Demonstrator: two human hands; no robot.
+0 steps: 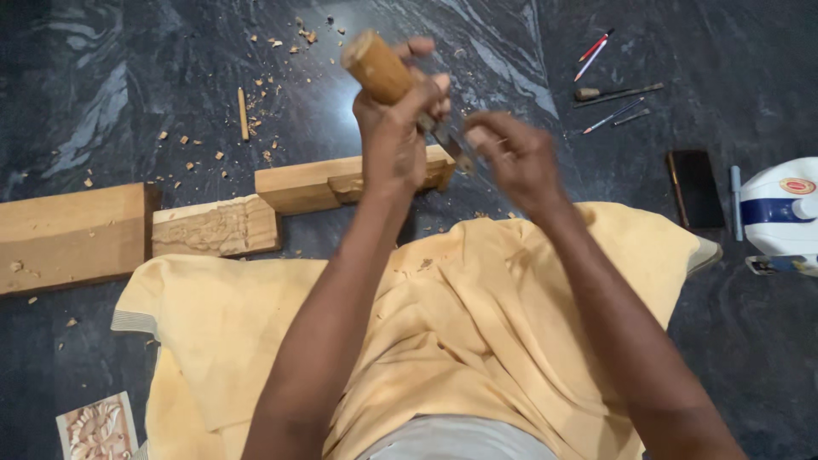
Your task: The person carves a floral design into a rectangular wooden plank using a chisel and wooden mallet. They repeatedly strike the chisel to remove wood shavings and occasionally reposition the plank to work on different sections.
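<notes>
Fingers (426, 85) of the left hand (394, 136) are wrapped tight around a thick wooden handle (377, 66), whose round butt end points up toward 11 o'clock. A metal blade (446, 141) runs down from that handle toward 4 o'clock. Just at 3 o'clock of the left hand, the right hand (515, 158) has its fingers pinched together at the blade; whether they grip the steel or only touch it cannot be told.

Nearest the body, a yellow cloth (477, 315) covers the lap, and at 7 o'clock a small carved panel (98, 428) lies on the dark stone floor (750, 341).

Beyond the cloth, right under the hands, a wooden block (307, 185) lies on the floor, partly hidden by the left wrist. At its 9 o'clock a carved block (217, 227) touches it, and a broad plank (72, 237) sits farther that way.

At 3 o'clock a dark phone (694, 188) lies beside a white and blue container (780, 213).

Farther out, wood chips (256, 94) and a thin wooden stick (243, 113) lie at 11 o'clock, and pencils and small tools (609, 94) at 1 o'clock.
</notes>
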